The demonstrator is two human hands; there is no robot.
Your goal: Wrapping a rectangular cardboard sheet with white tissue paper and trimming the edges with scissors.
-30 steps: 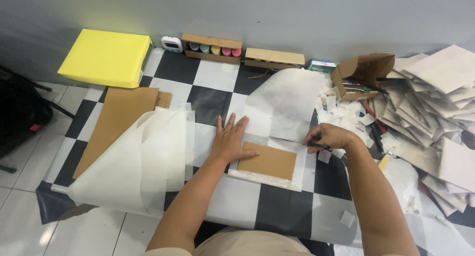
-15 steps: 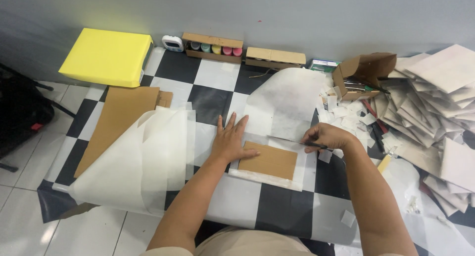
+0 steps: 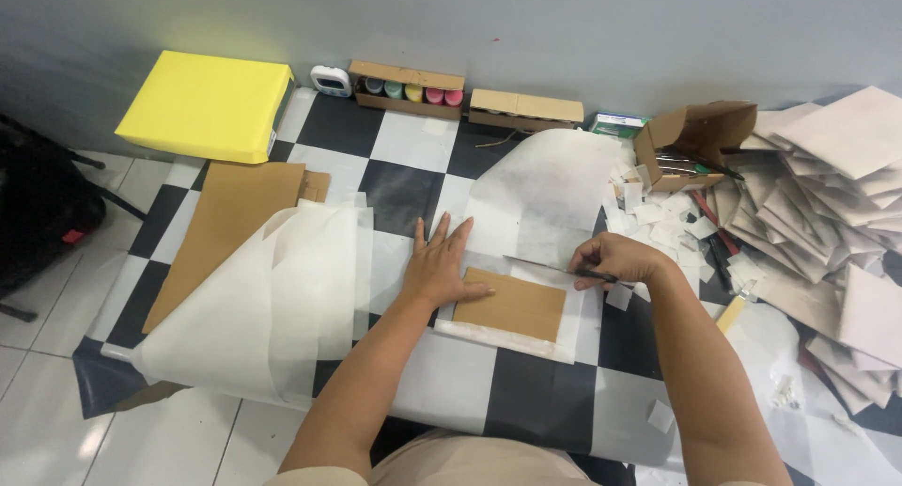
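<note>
The brown cardboard rectangle (image 3: 514, 305) is lying on a white paper sheet (image 3: 526, 340) on the black-and-white checkered mat (image 3: 545, 401). The left hand (image 3: 439, 265) is pressing flat, fingers spread, holding nothing, palm overlapping the cardboard's left edge. The right hand (image 3: 615, 258) is sitting just beyond the cardboard's far right corner, fingers closed around a thin dark tool (image 3: 554, 267), possibly a blade, running along the cardboard's far edge. 1 large curled paper sheet (image 3: 272, 307) is lying left of the cardboard.
</note>
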